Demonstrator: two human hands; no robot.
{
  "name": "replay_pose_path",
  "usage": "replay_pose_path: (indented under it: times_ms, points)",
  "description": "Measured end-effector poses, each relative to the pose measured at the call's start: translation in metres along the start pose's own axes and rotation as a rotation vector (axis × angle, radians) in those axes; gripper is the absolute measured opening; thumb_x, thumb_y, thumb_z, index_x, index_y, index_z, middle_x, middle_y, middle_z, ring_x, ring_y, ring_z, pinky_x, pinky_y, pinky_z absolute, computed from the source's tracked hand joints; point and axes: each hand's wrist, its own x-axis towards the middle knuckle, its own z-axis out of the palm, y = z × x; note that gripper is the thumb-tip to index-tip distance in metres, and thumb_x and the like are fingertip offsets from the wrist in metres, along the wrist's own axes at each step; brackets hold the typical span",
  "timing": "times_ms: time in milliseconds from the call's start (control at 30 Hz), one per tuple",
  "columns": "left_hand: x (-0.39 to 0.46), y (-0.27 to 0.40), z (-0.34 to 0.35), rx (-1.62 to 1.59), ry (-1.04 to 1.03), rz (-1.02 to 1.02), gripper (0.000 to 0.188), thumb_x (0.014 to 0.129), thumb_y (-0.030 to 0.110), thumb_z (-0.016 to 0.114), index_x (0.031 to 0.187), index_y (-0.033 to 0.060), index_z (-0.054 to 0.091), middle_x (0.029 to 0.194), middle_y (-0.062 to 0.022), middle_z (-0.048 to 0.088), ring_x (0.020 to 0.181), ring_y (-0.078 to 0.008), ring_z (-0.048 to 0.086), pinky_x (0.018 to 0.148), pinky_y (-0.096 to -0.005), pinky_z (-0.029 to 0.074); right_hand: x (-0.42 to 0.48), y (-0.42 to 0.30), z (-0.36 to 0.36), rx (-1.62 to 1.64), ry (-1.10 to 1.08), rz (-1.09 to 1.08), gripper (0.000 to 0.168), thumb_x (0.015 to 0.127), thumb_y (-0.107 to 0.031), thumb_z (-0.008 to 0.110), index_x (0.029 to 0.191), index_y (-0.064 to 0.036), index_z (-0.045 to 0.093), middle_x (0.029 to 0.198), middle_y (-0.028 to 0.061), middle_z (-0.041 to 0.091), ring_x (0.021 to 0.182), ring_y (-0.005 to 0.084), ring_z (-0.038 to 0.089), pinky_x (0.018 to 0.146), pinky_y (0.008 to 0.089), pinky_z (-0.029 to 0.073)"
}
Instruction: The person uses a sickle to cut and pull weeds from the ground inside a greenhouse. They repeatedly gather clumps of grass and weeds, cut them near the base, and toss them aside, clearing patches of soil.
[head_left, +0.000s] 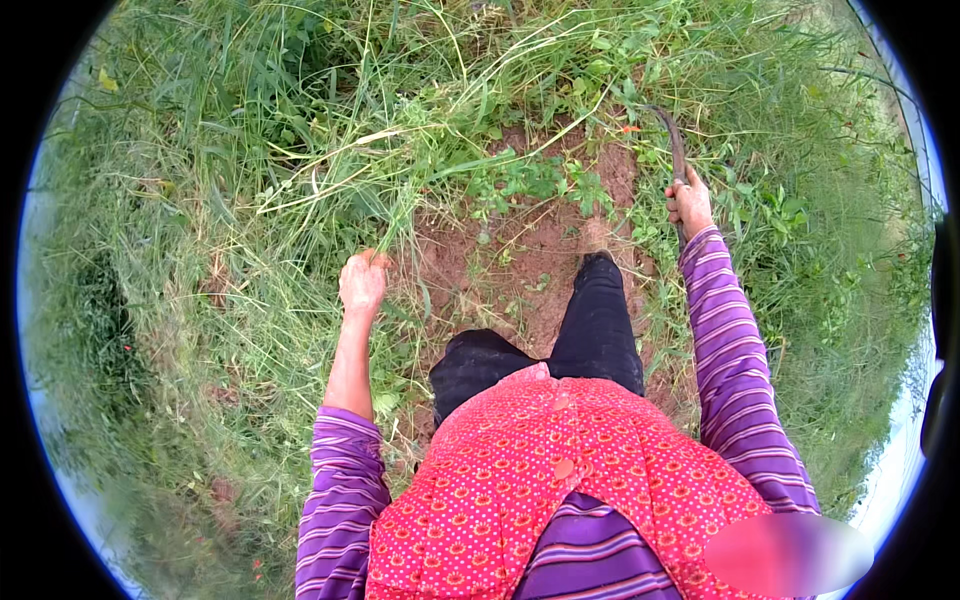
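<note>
A bunch of long green grass stems (397, 214) is gripped in my left hand (364, 281), fanning up and to the right from the fist. My right hand (690, 201) is closed around the handle of a sickle (673, 139). The sickle's dark curved blade points away from me, its tip bending left among the weeds. Its handle's lower end runs down beside my wrist. Between the hands lies a patch of reddish bare soil (495, 259) with low leafy weeds (517, 184) on it.
Tall grass and broad-leaved plants (300, 67) stand thick ahead. Flattened, cut-looking grass (247, 330) covers the left side, and dense greenery (817, 247) lies on the right. My dark-trousered leg (600, 322) reaches forward over the soil. A small red flower or scrap (630, 129) shows near the blade.
</note>
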Motion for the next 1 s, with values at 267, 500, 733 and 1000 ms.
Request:
replay_pose_path:
  times_ms: [267,500,733,1000]
  points:
    - [-0.003,0.003,-0.029,-0.198,-0.013,-0.047,0.028,0.082,0.029,0.052,0.078,0.0051,0.067,0.057,-0.0036,0.056,0.055,-0.016,0.052,0.057,-0.0315,0.04,-0.034,0.048,0.004,-0.482,0.134,-0.167,0.045,0.085,-0.014,0.051,0.13,-0.013,0.046,0.069,0.008,0.064,0.052,0.0182,0.059,0.053,0.0325,0.049]
    - [-0.021,0.029,-0.025,-0.214,-0.067,0.018,0.026,0.08,0.026,0.054,0.071,0.0053,0.067,0.055,-0.0065,0.055,0.056,-0.0196,0.053,0.056,-0.0344,0.04,-0.068,0.06,0.007,-0.265,0.056,-0.195,0.048,0.09,-0.01,0.046,0.137,-0.015,0.036,0.062,0.0022,0.055,0.039,0.0095,0.041,0.034,0.0263,0.034]
    - [-0.074,0.021,-0.016,-0.07,-0.061,0.215,0.028,0.077,0.028,0.055,0.067,0.0025,0.061,0.064,-0.0204,0.058,0.067,-0.0376,0.057,0.065,-0.0448,0.043,-0.13,0.04,0.011,-0.284,0.039,-0.255,0.046,0.088,-0.01,0.048,0.133,-0.01,0.042,0.067,0.0046,0.059,0.055,0.013,0.052,0.054,0.0284,0.042]
    - [-0.082,0.014,-0.019,0.024,-0.088,0.269,0.027,0.081,0.025,0.049,0.07,0.0015,0.059,0.072,-0.0223,0.059,0.074,-0.0401,0.057,0.072,-0.048,0.044,-0.219,0.03,0.039,-0.246,-0.011,-0.587,0.044,0.09,-0.007,0.045,0.134,-0.011,0.042,0.07,0.0044,0.055,0.063,0.0123,0.052,0.066,0.0272,0.045]
